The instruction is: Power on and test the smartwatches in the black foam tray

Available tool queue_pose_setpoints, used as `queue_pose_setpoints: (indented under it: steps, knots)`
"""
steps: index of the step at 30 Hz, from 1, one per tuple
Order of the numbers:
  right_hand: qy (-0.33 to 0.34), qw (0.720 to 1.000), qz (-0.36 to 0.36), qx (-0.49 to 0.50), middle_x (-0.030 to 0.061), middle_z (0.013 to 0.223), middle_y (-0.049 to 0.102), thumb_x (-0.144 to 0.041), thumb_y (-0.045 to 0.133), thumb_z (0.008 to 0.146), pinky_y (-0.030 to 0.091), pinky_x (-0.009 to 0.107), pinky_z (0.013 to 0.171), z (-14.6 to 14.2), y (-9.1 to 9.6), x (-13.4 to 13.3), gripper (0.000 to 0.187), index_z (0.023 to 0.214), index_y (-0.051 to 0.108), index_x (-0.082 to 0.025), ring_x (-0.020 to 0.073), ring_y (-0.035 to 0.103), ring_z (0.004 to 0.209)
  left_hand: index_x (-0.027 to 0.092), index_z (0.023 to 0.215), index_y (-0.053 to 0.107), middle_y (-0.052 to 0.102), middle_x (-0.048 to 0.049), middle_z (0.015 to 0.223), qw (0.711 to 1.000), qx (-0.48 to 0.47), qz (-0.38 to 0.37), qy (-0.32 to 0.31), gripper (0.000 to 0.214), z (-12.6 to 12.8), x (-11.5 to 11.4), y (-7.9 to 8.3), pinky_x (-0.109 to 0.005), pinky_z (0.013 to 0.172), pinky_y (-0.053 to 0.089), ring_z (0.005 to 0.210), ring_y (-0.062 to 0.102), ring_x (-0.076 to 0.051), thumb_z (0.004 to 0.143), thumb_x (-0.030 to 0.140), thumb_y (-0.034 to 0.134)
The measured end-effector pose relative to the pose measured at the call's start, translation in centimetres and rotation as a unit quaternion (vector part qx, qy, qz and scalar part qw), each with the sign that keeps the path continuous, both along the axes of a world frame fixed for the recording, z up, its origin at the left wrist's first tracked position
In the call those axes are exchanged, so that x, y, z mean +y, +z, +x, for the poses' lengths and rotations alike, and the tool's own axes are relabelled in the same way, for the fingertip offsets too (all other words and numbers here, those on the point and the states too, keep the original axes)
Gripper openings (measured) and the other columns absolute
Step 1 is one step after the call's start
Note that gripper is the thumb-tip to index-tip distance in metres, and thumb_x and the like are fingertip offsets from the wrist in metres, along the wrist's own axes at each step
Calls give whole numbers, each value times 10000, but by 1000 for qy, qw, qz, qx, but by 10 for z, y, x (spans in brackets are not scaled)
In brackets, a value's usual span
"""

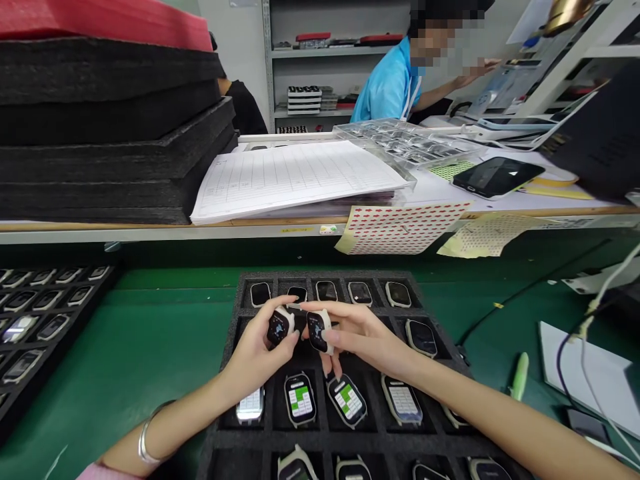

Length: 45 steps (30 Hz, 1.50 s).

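Note:
My left hand is closed around a smartwatch case without a strap, its dark screen lit with a small graphic. Close beside it, my right hand grips a second smartwatch case between thumb and fingers, its screen showing a similar graphic. Both are held over a black foam tray with square compartments. Below my right fingers lies a watch with a green and white screen. Another watch with a green and white grid sits one compartment to the left. Several dark-screened watches line the back row.
At left, another foam tray holds several watches. Black foam trays are stacked on the shelf, beside paper sheets, a clear plastic tray and a phone. Cables hang at right near a green marker-like object. A co-worker in blue sits beyond.

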State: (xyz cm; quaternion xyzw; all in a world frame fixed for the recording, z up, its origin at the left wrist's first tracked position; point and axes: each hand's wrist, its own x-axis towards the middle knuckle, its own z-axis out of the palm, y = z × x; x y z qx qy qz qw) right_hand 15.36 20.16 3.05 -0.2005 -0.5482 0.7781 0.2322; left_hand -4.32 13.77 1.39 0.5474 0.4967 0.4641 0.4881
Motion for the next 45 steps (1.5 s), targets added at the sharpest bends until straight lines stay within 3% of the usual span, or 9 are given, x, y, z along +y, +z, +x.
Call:
queue_pose_setpoints:
  steps: [7, 12, 17, 23, 29, 33, 39, 45]
  knots:
    - [4, 1000, 1, -12, 80, 922, 650, -279, 652, 872, 568, 252, 519, 0, -1, 1, 500, 1334, 501, -162, 145, 670, 597, 227, 1167, 509, 619, -8, 921, 998, 14, 33, -43, 385, 1, -2, 2, -290, 827, 444, 844, 575, -178, 806, 97, 528]
    - [-2, 1000, 17, -8, 82, 954, 642, -273, 642, 879, 569, 250, 514, -1, -1, -1, 463, 1313, 521, -166, 147, 678, 605, 242, 1241, 469, 577, 12, 845, 999, 19, 35, -2, 446, -1, -3, 3, -263, 719, 455, 742, 551, -161, 815, 141, 552]
    - [8, 1000, 23, -11, 68, 920, 639, -271, 656, 870, 568, 248, 520, 0, -2, 0, 482, 1321, 518, -172, 140, 670, 601, 222, 1154, 537, 629, -30, 985, 999, 25, 36, -27, 386, -1, -2, 4, -306, 853, 447, 936, 582, -212, 787, 103, 535]
    - [1, 1000, 25, -9, 75, 958, 637, -274, 652, 870, 574, 245, 512, 0, -2, -2, 449, 1291, 544, -162, 133, 667, 593, 239, 1259, 470, 559, 11, 808, 999, 14, 53, 1, 452, -1, -2, 1, -270, 712, 464, 719, 555, -161, 823, 157, 560]
    - [1, 999, 37, -15, 71, 919, 645, -260, 650, 873, 557, 237, 502, 2, 0, -2, 486, 1330, 513, -166, 133, 664, 578, 244, 1143, 523, 577, 0, 926, 999, 21, 50, -4, 375, -2, -3, 2, -252, 785, 434, 848, 544, -164, 802, 91, 546]
    - [-10, 999, 39, -22, 83, 963, 641, -281, 649, 875, 563, 249, 523, 3, 2, -3, 473, 1315, 521, -166, 133, 668, 591, 258, 1200, 479, 503, 37, 787, 999, 2, 52, 4, 395, -2, -3, 0, -225, 640, 422, 658, 493, -127, 830, 147, 562]
    - [-12, 999, 32, -28, 79, 914, 659, -269, 638, 881, 557, 244, 514, 3, 1, -4, 482, 1329, 507, -149, 129, 653, 576, 242, 1148, 511, 594, -8, 992, 998, 37, 49, -21, 384, -1, -5, 2, -240, 742, 430, 840, 556, -160, 800, 83, 541]
    - [-23, 999, 33, -15, 75, 946, 640, -262, 650, 868, 563, 245, 528, 2, 4, -3, 478, 1317, 523, -158, 130, 662, 591, 253, 1179, 494, 580, 17, 880, 999, 27, 47, -4, 382, -1, -4, -1, -237, 725, 438, 793, 552, -149, 823, 125, 547]
